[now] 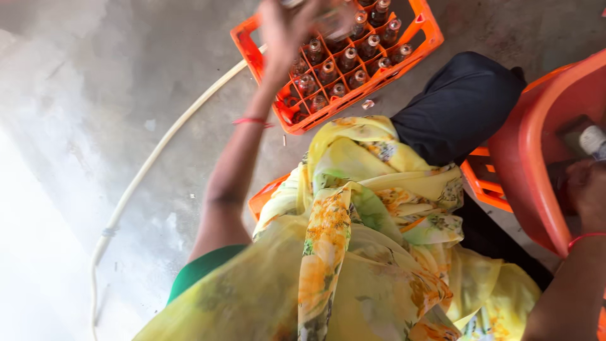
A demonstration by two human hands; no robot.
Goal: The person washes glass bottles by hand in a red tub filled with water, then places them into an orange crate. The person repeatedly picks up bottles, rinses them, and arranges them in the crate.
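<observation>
My left hand (pixel 284 25) is curled around a clear glass bottle (pixel 334 19), holding it up over the near-left part of the orange crate (pixel 297 120); the motion blur keeps me from saying exactly how my fingers sit on the glass, but the bottle stands out past my palm toward the crate's middle, tilted rather than upright. I judge I hold it high like this so it clears the necks of the bottles already standing there.

My right hand (pixel 587 189) is down inside the big orange tub (pixel 536 164) at my right, close under a pale-capped bottle (pixel 593 140) that pokes up by the tub's far wall. I cannot tell whether those fingers are closed on anything, as the frame's edge cuts them off.

From largest to smallest: the grey concrete floor (pixel 95 95) carries everything. My lap, draped in a yellow flowered cloth (pixel 353 252), fills the near middle, with my dark-clad knee (pixel 454 107) pointing toward the crate's right corner. The tub sits against that knee, within easy reach. The crate lies beyond, set cornerwise, its cells mostly filled with upright bottles (pixel 347 60), though a few cells at its near-left corner look vacant. A second orange crate (pixel 483 183) peeks out under my leg. A pale hose (pixel 145 170) runs from the crate's left edge across the floor.
</observation>
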